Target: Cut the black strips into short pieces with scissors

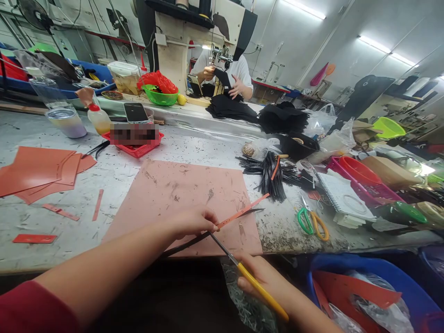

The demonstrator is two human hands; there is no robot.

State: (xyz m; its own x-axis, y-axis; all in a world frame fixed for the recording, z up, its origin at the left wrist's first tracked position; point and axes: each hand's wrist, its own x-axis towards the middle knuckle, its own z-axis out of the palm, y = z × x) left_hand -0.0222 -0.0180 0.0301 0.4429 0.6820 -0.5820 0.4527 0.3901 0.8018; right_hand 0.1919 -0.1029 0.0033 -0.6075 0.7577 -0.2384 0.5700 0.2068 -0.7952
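Observation:
My left hand (201,222) is closed, its thumb and fingers pinching a narrow orange strip (244,210) that points to the upper right. A dark strap (187,244) runs beneath the same fingertips, and its pointed end shows beyond the orange strip. My right hand (258,277) is closed around a yellow-handled tool (258,289) with a slim metal end. Seen edge-on, its exact kind is unclear. The metal tip reaches the strips just beside my left fingertips. Under both strips lies a stained pinkish work sheet (166,194) at the table's front edge.
Orange sheets (41,171) and small strips lie left. A red basket (138,150), bottle (99,118) and jar (67,122) stand behind. To the right are black strips (272,178), scissors (314,224), a notebook (343,194) and a blue bin (374,263). Opposite, a person (239,78) sews black pieces.

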